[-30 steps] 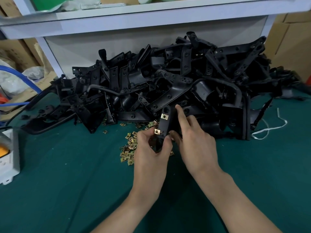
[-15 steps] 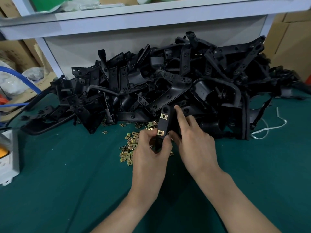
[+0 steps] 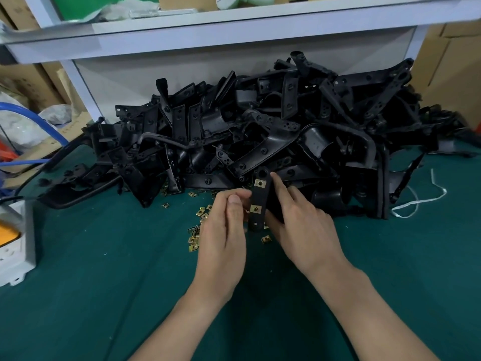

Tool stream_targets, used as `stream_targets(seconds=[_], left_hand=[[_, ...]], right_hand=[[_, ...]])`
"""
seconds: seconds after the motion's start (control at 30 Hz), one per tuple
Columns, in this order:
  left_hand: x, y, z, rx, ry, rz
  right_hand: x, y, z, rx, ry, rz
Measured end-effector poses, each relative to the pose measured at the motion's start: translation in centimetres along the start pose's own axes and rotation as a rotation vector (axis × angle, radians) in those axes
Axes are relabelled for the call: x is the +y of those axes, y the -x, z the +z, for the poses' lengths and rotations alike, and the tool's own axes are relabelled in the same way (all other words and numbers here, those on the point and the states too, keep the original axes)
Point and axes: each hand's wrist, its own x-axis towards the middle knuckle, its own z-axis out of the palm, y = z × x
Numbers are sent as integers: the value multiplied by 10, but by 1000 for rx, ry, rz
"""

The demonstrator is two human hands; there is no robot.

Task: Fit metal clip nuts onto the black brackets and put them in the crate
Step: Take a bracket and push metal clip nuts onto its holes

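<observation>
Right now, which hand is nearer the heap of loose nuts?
Left. The left hand overlaps the nut heap; the right hand is past the bracket, farther right.

Even, soft light — edges bowed, slightly blurred.

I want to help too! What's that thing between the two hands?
In the head view, a black bracket with two brass clip nuts on it stands between the left hand and the right hand.
</observation>
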Motion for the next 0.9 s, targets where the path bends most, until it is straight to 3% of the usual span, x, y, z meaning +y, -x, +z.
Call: stream_targets(seconds=[0.1,0.27,0.5,0.73,0.9], left_hand=[[-2,-2,-1,12,8,-19],[-3,-5,-3,-20,-5,-72],[2,-10,-9,-79,162,-200],[6,-11,-12,-90,282,-231],[4,-11,-13,-93,298,-224]], right_hand=[[1,-1,-3,-38,-54,-10],[-1,-1,-9,-330,-694,69],[-9,3,-21,-707,-1286,31],[-5,-3,-16,-876,-1442,100],[-8,-4,-16,-884,-1515,164]])
